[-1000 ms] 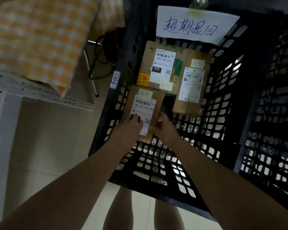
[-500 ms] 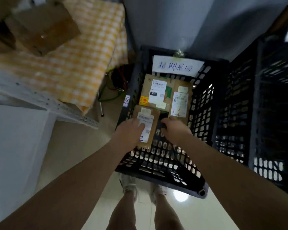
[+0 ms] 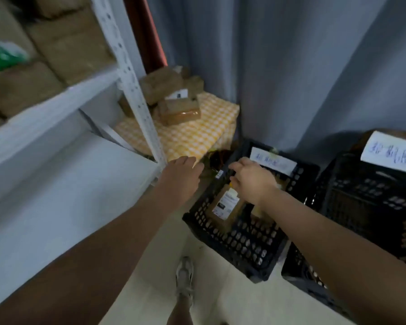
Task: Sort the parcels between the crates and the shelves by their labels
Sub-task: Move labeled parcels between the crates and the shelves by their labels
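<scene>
Above near black crate (image 3: 234,242): both hands seen raised. Left hand (image 3: 181,175) left of crate, fingers spread, nothing held. Right hand (image 3: 252,181) over crate's far end, fingers loosely apart, no parcel clamped. Labelled parcel (image 3: 227,206) lies flat inside crate, released. Versus half second earlier: both hands lifted off parcel. Advised next: label to be read before parcel on checked cloth (image 3: 179,111), beyond crate, is taken.

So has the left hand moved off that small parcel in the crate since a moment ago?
Yes. The left hand has lifted off the small parcel and gone left, out past the crate's left wall, towards the white shelf post.
</scene>
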Motion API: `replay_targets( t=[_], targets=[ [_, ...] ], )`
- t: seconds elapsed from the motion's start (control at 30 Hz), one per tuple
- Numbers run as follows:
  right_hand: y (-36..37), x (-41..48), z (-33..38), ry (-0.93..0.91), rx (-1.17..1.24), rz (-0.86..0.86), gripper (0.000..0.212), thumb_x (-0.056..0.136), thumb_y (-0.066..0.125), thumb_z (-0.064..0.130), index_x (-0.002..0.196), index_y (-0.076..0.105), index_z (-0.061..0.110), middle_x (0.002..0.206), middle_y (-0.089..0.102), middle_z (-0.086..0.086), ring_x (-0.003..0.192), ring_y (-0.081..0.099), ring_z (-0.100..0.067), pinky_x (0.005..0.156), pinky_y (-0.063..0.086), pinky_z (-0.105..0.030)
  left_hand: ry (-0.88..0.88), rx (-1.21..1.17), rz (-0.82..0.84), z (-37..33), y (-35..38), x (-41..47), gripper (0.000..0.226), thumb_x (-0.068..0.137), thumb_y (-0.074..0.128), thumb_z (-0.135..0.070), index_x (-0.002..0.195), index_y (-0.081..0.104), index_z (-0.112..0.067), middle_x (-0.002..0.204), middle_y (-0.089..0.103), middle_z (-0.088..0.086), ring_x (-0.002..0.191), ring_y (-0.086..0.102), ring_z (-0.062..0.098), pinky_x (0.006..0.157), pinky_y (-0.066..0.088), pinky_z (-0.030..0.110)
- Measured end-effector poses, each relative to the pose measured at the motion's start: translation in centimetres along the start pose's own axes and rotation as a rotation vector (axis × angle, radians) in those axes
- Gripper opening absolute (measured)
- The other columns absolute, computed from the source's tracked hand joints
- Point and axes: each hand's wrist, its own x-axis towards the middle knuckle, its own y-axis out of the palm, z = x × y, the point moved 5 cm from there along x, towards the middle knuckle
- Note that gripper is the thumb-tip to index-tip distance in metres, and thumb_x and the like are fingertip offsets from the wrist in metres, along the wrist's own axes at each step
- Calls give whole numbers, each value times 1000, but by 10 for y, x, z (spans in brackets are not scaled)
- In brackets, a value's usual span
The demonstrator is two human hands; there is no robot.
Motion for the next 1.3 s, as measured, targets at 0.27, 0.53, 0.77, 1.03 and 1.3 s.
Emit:
replay_targets(
  t=[0.27,0.53,0.77,1.03,1.3],
  targets=[
    [-100,-32,120,-290,17,-175,36,99,44,31,132,51,19,126,49,-5,114,49,-26,80,49,-36,-250,20,-160,45,-126,-125,41,95,47,-26,134,48,-12,139,47,12,128,41,29,100,35,40],
    [-136,-90,301,-657,135,-356,35,96,49,29,129,56,19,127,55,-1,113,53,-21,91,45,-33,-562,153,-202,100,-188,-286,44,96,45,-34,136,43,-17,141,43,8,130,37,27,103,32,37],
    [-123,-180,470,-932,294,-369,30,93,53,22,121,62,14,122,58,-4,112,52,-22,88,45,-34,-764,234,-215,126,-217,-486,41,96,42,-36,132,46,-17,140,44,6,125,40,26,97,36,36],
    [-81,-307,649,-1095,433,-298,31,95,51,25,123,61,15,124,56,0,112,52,-19,83,44,-31,-940,251,-187,139,-217,-713,39,96,45,-34,130,50,-15,139,46,6,124,43,27,98,37,36],
    [-61,-405,790,-1241,543,-256,34,94,53,24,127,58,17,125,54,2,112,51,-16,85,41,-26,-1162,247,-249,147,-226,-889,41,93,55,-31,130,54,-16,137,51,8,125,47,28,97,42,38]
  ],
)
